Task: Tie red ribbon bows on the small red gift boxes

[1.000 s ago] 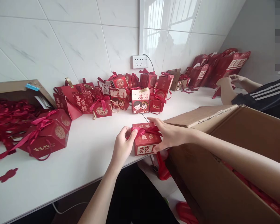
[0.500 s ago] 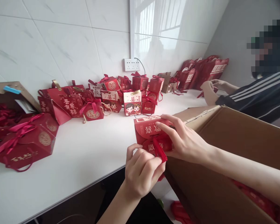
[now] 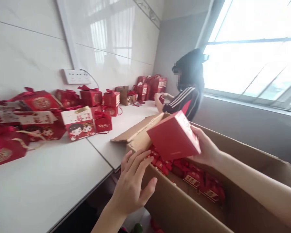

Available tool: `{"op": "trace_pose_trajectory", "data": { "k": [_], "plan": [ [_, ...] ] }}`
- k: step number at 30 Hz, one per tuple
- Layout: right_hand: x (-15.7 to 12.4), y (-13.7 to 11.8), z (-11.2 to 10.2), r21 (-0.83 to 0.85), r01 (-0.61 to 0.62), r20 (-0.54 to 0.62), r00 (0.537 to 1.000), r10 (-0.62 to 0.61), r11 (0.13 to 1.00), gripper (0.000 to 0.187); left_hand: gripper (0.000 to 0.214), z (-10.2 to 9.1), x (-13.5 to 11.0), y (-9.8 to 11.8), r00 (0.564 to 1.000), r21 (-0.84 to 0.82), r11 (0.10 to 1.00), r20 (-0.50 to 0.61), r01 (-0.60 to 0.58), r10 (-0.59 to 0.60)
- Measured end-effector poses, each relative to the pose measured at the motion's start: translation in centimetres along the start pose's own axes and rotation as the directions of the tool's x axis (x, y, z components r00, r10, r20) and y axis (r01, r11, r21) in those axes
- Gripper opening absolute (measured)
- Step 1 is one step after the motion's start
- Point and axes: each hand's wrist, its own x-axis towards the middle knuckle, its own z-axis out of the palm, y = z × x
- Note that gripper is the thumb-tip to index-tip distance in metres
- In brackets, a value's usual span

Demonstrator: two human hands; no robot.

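My right hand [image 3: 205, 147] grips a red gift box [image 3: 173, 136] by its far right side, tilted so a plain red face shows. The box hangs over an open cardboard carton [image 3: 191, 200]. Inside the carton lie several small red gift boxes [image 3: 192, 176] with pale labels. My left hand [image 3: 135, 183] is open, fingers spread, at the carton's near left rim, with nothing in it. Whether its fingertips touch the cardboard I cannot tell.
Red gift boxes with ribbons, one with two cartoon faces [image 3: 81, 126], line the white table [image 3: 70, 181] along the tiled wall. A power strip [image 3: 77, 77] is on that wall. Beyond the carton, another person [image 3: 184, 97] handles something red by the far red bags [image 3: 157, 84].
The view has swung right. My right hand has carried the red gift box over the carton and tipped it. My left hand has let go of the red ribbon and opened.
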Motion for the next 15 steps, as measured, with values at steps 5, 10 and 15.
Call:
{"op": "trace_pose_trajectory", "data": {
  "k": [5,10,15],
  "plan": [
    [-2.0,3.4,-2.7,0.252,-0.236,0.030,0.971,0.236,0.938,0.058,0.024,4.1,-0.9,-0.5,1.000,0.023,1.000,-0.010,0.020,-0.020],
    [-0.9,5.7,-5.4,0.078,-0.198,0.048,0.980,0.195,0.977,0.053,0.019,4.9,-0.9,-0.3,0.997,0.024,0.998,-0.061,0.054,-0.053],
    [0.2,11.8,-9.2,-0.735,-0.022,0.064,0.993,0.102,0.677,0.068,0.019,4.5,-0.9,0.3,0.995,0.022,0.996,-0.048,0.087,-0.086]
  ]
}}
